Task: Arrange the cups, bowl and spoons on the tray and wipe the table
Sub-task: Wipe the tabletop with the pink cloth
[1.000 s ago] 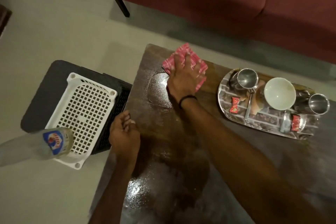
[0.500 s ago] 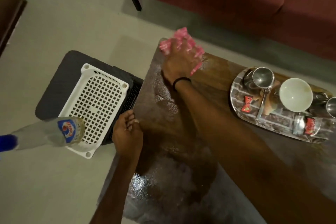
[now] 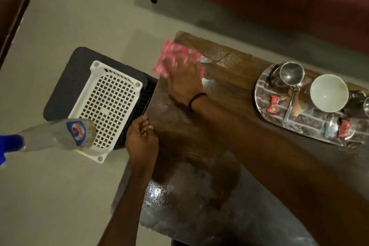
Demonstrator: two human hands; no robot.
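Risk: right hand [image 3: 185, 86], fingers flat on pink cloth [image 3: 173, 54] (blurred), may overshoot wet worktop [image 3: 229, 78] corner; left hand [image 3: 141, 142] rests empty, loosely curled.

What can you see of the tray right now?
The tray is a glossy oval with a brick-pattern print, lying flat on the table toward the picture's right, cut off by the frame edge. It holds an upright steel cup, a white bowl, a spoon and two red wrappers. The right hand and left hand are clear of it.
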